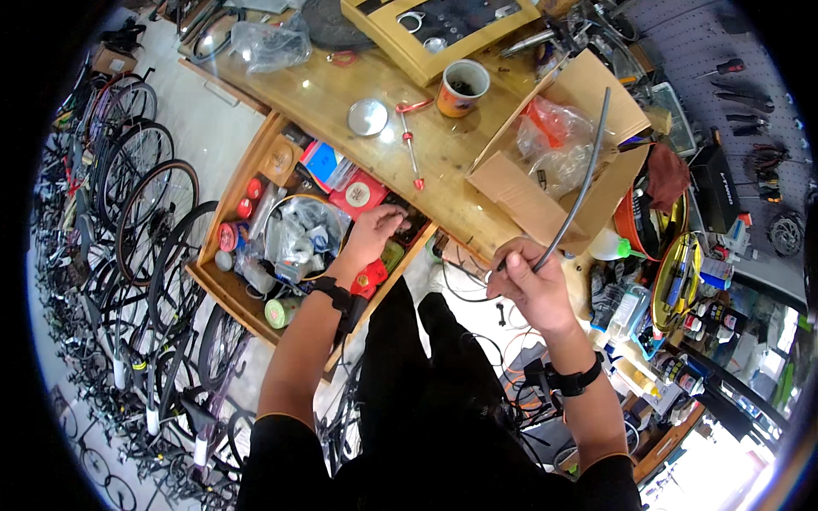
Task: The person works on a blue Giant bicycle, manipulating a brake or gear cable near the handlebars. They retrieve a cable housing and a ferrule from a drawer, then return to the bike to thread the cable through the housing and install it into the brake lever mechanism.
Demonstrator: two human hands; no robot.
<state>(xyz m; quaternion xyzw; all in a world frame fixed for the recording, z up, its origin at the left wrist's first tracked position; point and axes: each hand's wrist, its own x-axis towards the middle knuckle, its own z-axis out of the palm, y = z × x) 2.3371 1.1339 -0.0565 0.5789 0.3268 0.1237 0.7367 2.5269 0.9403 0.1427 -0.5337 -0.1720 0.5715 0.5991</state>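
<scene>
Over the right side of an open wooden drawer (204,277) is my left hand (371,237). Its fingers are drawn together near a red box (358,194), and whatever they may hold is too small to make out. My right hand (535,285), in front of the bench, pinches the lower end of a grey flexible tube (588,170). The tube curves upward past an open cardboard box (511,192) with clear plastic bags (558,140) inside. In the drawer lie a bundle of clear bags (302,234), red-capped containers and a round green-lidded tin (277,313).
On the wooden bench (332,102) stand a paper cup (463,88), a round metal lid (367,117), a red-ended rod (411,149) and a yellow case (434,34). Bicycles (158,200) crowd the left. Bottles and a yellow tray (679,285) are at right; cables hang below the bench.
</scene>
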